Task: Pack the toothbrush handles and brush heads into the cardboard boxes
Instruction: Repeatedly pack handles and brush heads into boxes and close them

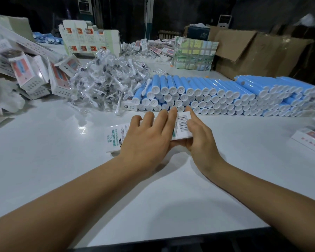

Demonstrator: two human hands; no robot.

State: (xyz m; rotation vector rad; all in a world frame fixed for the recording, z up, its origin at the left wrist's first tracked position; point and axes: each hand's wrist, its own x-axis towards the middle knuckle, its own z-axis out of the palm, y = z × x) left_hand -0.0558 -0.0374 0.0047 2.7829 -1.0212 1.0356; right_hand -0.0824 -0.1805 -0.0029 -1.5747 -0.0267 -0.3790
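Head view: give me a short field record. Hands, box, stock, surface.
left hand: fingers spread, lying across the top of the white box
right hand: gripping the barcode end of the box, thumb on top
white box: lying flat on the table, printed "SONIC ELECTRIC"
blue handles: stacked in rows behind the box, white caps facing the camera
brush heads: loose pile in clear wrappers, left of the handles
table: white, glossy
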